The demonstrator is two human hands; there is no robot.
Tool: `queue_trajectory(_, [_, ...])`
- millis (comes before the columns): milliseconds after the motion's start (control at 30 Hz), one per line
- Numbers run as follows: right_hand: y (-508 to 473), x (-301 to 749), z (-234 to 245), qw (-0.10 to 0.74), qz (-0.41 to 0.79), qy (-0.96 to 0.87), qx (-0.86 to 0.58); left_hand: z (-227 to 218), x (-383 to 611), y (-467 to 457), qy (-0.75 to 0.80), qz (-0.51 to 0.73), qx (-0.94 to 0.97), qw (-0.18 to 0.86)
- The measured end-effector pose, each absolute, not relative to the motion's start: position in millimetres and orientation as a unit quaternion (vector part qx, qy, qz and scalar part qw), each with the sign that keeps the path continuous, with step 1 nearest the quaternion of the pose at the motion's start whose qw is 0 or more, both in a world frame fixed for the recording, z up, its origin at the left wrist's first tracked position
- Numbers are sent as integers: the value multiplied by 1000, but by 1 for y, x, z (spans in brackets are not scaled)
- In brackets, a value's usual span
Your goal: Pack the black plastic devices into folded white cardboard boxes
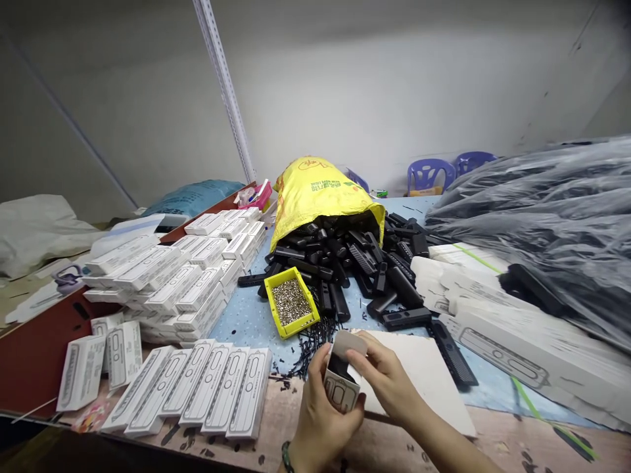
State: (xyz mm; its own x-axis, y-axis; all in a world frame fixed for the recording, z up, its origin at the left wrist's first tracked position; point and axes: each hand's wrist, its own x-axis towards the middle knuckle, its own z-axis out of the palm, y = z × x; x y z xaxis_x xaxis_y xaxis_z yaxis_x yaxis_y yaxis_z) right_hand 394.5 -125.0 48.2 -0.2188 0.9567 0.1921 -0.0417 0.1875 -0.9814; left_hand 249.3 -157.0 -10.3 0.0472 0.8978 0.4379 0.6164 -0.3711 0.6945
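My left hand (319, 414) is wrapped round a small white printed box (340, 394), its end facing me. The end flap of that box stands open, and something black shows inside. My right hand (389, 374) pinches at the raised flap with the thumb in front and fingers behind. Under my hands lies a white flat board (424, 374). Just beyond them are loose black screws (310, 345) and a yellow tray (271, 302) of small metal parts. Black ribbed plastic pieces (404, 287) are heaped behind.
A yellow sack (315, 190) spills the black pieces at the back. Stacked white boxes (197, 282) fill the left, with a row of boxes (197, 387) in front. Flattened cartons (532, 335) and grey plastic-wrapped bundles (552, 203) lie at right.
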Motion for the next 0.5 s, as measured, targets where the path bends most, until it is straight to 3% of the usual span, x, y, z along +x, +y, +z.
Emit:
queue_trajectory(133, [-133, 400, 52, 495, 499, -604, -375, -1, 249, -158, 480, 467, 738, 81])
queue_trajectory(333, [-144, 404, 51, 411, 460, -714, -331, 8, 246, -150, 458, 455, 764, -5])
queue_trajectory(500, [-144, 402, 44, 467, 500, -634, -361, 1, 242, -152, 444, 424, 788, -35])
